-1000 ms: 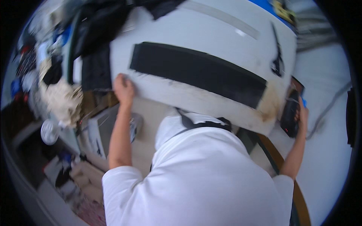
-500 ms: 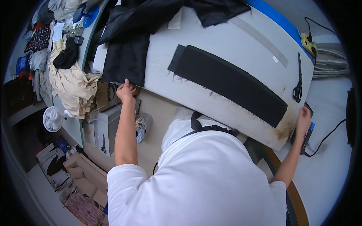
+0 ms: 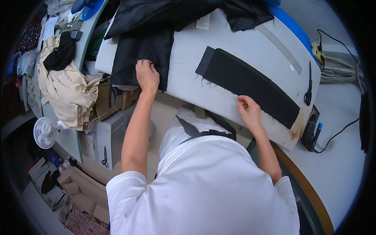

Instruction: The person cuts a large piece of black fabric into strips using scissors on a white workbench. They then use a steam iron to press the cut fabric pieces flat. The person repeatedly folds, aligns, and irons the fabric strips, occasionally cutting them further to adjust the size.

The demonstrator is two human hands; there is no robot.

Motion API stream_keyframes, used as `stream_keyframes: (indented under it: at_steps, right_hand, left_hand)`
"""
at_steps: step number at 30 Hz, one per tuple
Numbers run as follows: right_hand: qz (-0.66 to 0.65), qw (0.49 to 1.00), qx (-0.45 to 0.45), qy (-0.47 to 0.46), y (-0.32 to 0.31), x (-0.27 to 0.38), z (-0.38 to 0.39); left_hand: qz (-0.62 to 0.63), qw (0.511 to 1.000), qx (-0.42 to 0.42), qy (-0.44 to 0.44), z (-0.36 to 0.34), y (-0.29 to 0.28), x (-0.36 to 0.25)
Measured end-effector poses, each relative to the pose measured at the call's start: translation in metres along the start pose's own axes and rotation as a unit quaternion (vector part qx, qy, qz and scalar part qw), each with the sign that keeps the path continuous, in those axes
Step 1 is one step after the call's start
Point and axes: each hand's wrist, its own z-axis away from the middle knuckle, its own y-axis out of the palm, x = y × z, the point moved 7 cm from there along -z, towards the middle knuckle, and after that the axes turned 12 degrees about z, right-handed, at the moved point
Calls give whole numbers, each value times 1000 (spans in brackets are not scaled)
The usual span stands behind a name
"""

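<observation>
My left hand (image 3: 147, 76) is on a piece of black cloth (image 3: 160, 58) that hangs over the table's front edge. Its fingers are bent and closed against the fabric. Over the near edge of the white table, my right hand (image 3: 248, 111) has its thumb and fingers drawn together in a pinch. Whatever sits between those fingertips, if anything, is too small to make out. Just beyond it lies a long, curved black fabric strip (image 3: 250, 84) with frayed threads along its near side.
Black scissors (image 3: 308, 86) and a clear ruler (image 3: 280, 49) lie toward the table's right end. A corded black device (image 3: 309, 131), perhaps an iron, stands beyond that edge. Cream cloth (image 3: 64, 92) is heaped at left near a white fan (image 3: 44, 132). More black fabric (image 3: 156, 13) covers the far side.
My right hand has left the corded device and moved left to the table's near edge. My left hand has shifted from the black cloth's lower edge farther up onto it.
</observation>
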Motion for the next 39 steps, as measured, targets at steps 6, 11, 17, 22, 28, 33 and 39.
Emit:
stream_keyframes:
  at_steps: [6, 11, 17, 22, 28, 33, 39]
  right_hand:
    - [-45, 996, 13, 79, 1, -41, 19]
    - [-43, 994, 28, 95, -8, -51, 28]
    - [-13, 991, -63, 119, -60, -91, 33]
    - [112, 917, -298, 240, -163, -277, 63]
    - [243, 857, -291, 348, -194, -371, 86]
    - [232, 859, -266, 372, -184, -361, 74]
    - [181, 853, -249, 421, -183, -369, 77]
  left_hand:
    - [363, 898, 179, -175, 78, 10, -61]
    - [412, 861, 198, -223, 70, 46, -116]
    - [378, 921, 51, 75, -64, 43, -234]
    - [195, 974, 103, 46, -64, 75, -196]
    - [136, 974, 127, -126, -6, 115, -124]
    - [189, 954, 104, -206, 9, 132, -112]
    - [333, 920, 148, -147, 12, 119, -144]
